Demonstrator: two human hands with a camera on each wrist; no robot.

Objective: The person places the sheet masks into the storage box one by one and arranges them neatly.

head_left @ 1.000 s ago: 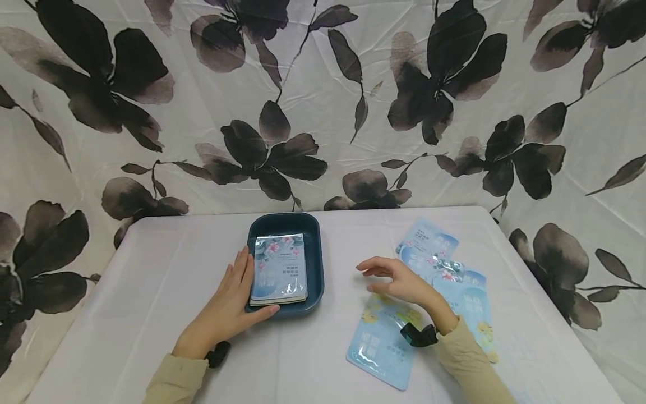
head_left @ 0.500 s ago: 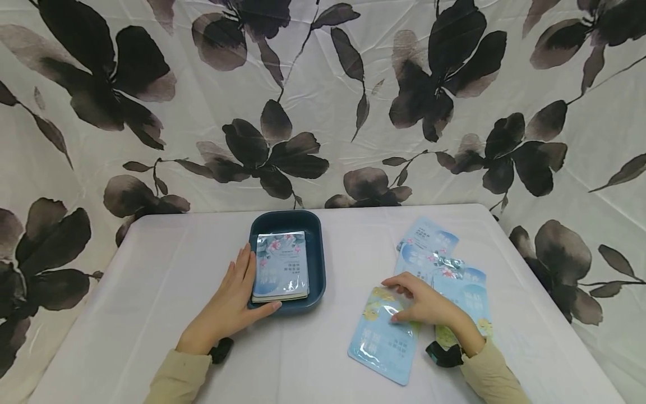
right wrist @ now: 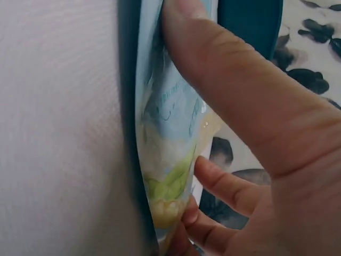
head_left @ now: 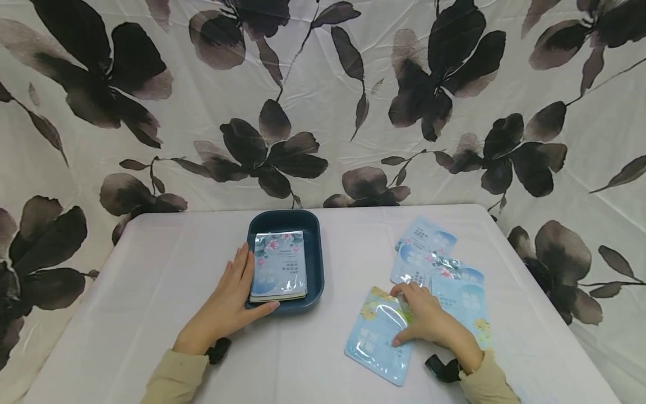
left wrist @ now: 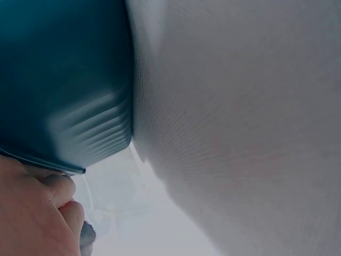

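My left hand rests against the left side of a dark teal tray, its fingers straight along the rim and its thumb at the near corner. The left wrist view shows the tray's ribbed outer wall beside that hand. Inside the tray lies a stack of blue flowered sheet mask packets. My right hand holds the right side of a blue sheet mask packet with yellow flowers. Its thumb lies on the packet's face, and the other fingers curl at the edge.
More blue sheet mask packets lie overlapping on the white-covered table, to the right of the held one. Behind the table hangs a white cloth with dark flowers.
My right hand has come down and to the right onto the near packet, its fingers now at that packet's right edge. My left hand and the tray stay in place.
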